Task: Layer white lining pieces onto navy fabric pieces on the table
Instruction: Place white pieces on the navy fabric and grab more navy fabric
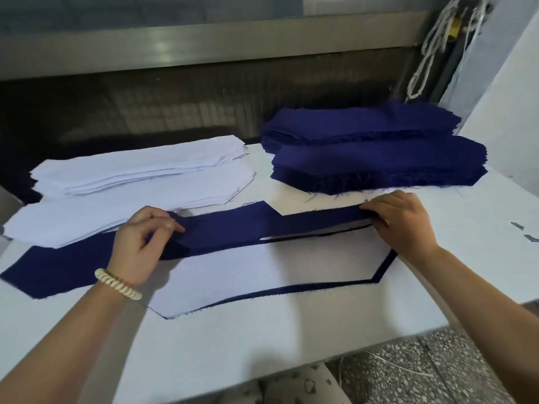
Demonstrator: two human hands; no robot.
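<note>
A garment workshop: stacked navy pieces (376, 141) and white lining stacks (140, 170) on a cutting table (233, 345).

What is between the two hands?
A navy fabric piece stretches from the left hand to the right hand; both hands pinch it. The head view shows this.

The white table (204, 345) bears white lining stacks (140, 176), navy stacks (379, 167) and loose navy pieces (67, 266).
</note>
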